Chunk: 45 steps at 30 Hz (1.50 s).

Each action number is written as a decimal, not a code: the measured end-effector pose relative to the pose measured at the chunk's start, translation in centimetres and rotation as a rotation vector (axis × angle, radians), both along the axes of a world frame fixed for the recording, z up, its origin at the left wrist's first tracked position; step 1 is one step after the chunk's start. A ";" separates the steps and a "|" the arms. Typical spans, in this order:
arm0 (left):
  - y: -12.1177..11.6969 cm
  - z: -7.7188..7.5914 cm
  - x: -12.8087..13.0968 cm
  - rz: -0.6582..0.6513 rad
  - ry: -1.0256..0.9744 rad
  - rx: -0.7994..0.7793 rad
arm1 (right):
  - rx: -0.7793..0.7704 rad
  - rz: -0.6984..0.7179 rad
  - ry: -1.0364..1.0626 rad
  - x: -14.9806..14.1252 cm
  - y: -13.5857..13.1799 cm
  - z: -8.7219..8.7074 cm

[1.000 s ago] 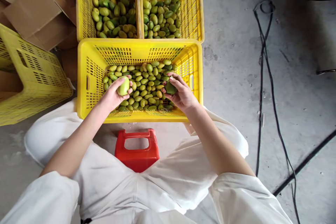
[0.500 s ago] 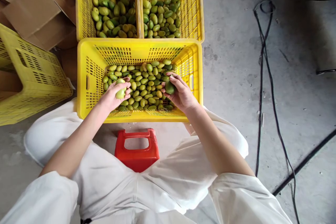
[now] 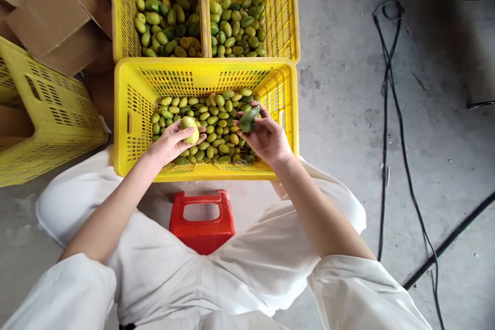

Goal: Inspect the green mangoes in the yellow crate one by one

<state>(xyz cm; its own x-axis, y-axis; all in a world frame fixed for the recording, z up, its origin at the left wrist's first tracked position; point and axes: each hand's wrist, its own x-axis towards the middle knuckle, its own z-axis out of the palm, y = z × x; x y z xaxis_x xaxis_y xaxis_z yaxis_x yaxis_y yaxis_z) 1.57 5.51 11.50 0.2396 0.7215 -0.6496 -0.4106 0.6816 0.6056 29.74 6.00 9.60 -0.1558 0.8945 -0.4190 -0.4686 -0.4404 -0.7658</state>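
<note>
My left hand (image 3: 172, 140) is closed around a pale yellow-green oval fruit (image 3: 190, 129), its thumb lying across the front. A darker green fruit (image 3: 248, 119) with a tapered end rests between the thumb and fingers of my right hand (image 3: 268, 136). Both hands are above the near yellow crate (image 3: 207, 171), whose floor is covered with many small oval green and yellowish fruits (image 3: 212, 119). The hands are apart from each other, with fruit on the crate floor showing between them.
Behind stands a divided yellow crate (image 3: 207, 10) with larger green fruits in both halves. Another yellow crate (image 3: 73, 118) and cardboard boxes (image 3: 50, 20) are at left. A red plastic stool (image 3: 203, 232) is between my legs. Black cables (image 3: 402, 144) lie on the floor at right.
My left hand has moved slightly right with the pale fruit, turning it. The dark green fruit in my right hand has turned and now shows its longer side.
</note>
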 end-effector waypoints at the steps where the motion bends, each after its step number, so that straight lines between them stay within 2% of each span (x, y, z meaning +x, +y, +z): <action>1: 0.0 0.1 0.0 -0.010 0.000 0.006 | 0.000 0.002 -0.010 0.0 0.0 -0.1; 8: -0.2 0.5 0.0 -0.033 -0.027 -0.012 | -0.048 -0.024 -0.032 0.2 -0.2 -0.1; 14: -0.1 -0.1 0.2 0.018 -0.056 -0.039 | -0.045 -0.111 -0.072 -0.2 -0.2 0.0; 18: 0.0 -0.6 -0.2 0.016 -0.052 -0.033 | -0.004 -0.097 -0.100 -0.2 -0.1 -0.5; 24: -0.5 -0.1 -0.1 -0.101 -0.047 0.058 | -0.042 -0.084 -0.034 0.2 0.1 -1.0; 30: -0.3 0.8 0.0 -0.134 0.021 0.106 | -0.115 -0.023 -0.044 -0.5 -0.5 -0.3; 35: -0.1 0.1 -0.2 -0.065 -0.044 0.045 | -0.133 -0.004 -0.052 -0.4 -0.5 0.1; 40: -0.3 -0.4 -0.2 -0.104 -0.044 0.083 | -0.121 0.006 -0.042 0.1 -0.1 0.3; 45: -0.3 0.6 -0.1 -0.140 -0.067 0.149 | -0.120 0.012 -0.053 -0.1 -0.2 0.4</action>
